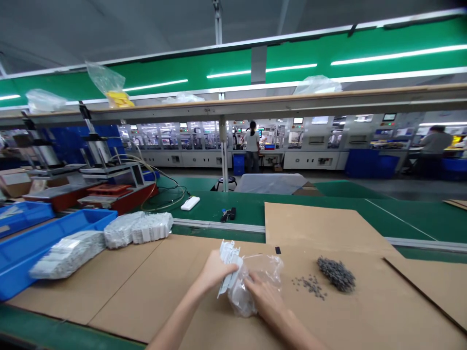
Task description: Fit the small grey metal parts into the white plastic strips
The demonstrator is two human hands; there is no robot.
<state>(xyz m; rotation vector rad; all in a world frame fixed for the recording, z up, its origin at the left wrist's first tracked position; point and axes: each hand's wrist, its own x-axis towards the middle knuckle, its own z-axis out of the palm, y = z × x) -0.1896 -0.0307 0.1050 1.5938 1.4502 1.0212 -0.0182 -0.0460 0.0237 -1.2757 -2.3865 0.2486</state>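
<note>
Left hand (218,270) closed around a stack of white plastic strips (229,255) - light, stiff, thin, likely brittle; best held along the long edges. Right hand (265,297) is on a clear poly bag (251,287), soft and slippery. Might be a pinch, can't tell through the film. Both sit just above a cardboard sheet (127,291), loose dark grey parts (336,274) off to the right.

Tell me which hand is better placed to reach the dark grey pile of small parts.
The right hand seems better placed: it is nearer the dark grey pile, on a clear plastic bag, while the left hand grips a white plastic stack.
</note>
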